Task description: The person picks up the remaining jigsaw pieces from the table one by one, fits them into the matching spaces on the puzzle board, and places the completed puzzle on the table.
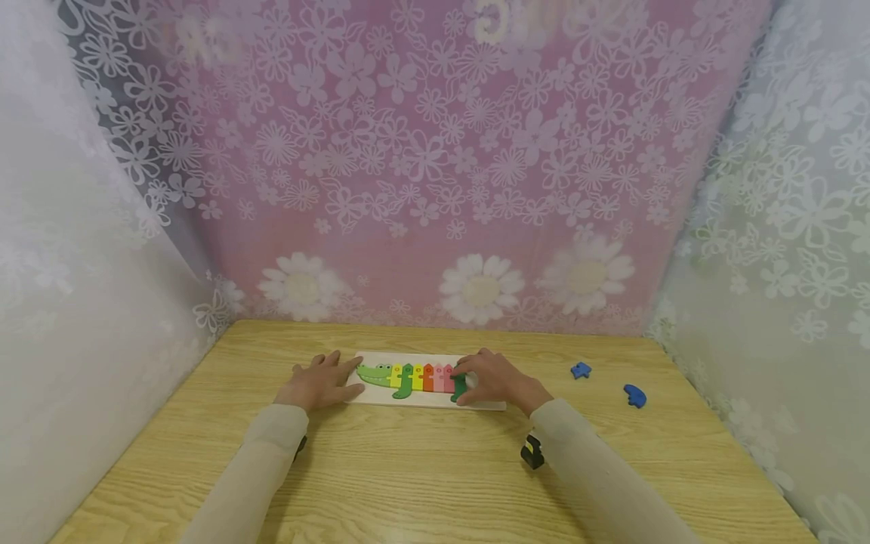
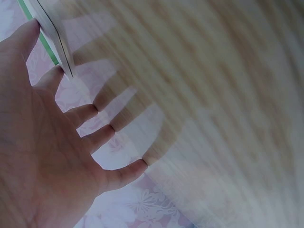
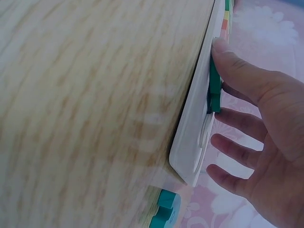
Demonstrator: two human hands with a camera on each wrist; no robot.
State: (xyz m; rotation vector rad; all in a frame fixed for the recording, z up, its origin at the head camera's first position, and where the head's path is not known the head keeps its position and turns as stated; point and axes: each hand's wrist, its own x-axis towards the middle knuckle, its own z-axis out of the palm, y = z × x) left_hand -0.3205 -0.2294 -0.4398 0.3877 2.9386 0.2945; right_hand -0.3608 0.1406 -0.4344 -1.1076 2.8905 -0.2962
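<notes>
A pale wooden puzzle board (image 1: pixel 408 401) holds a crocodile puzzle (image 1: pixel 418 378) with a green head at the left and yellow, green, orange and pink body pieces. My left hand (image 1: pixel 316 384) is spread at the board's left end. In the left wrist view, the thumb and index finger of that hand (image 2: pixel 52 137) touch the board edge (image 2: pixel 59 42), and the other fingertips rest on the table. Over the board's right part, my right hand (image 1: pixel 499 380) pinches a dark green puzzle piece (image 3: pixel 215 88) between thumb and fingers. The index finger is partly hidden.
Two blue puzzle pieces lie on the table to the right: a small one (image 1: pixel 581 370) and a curved one (image 1: pixel 635 395). Flower-patterned curtains (image 1: pixel 435 189) surround the wooden table (image 1: pixel 421 468) at the back and sides.
</notes>
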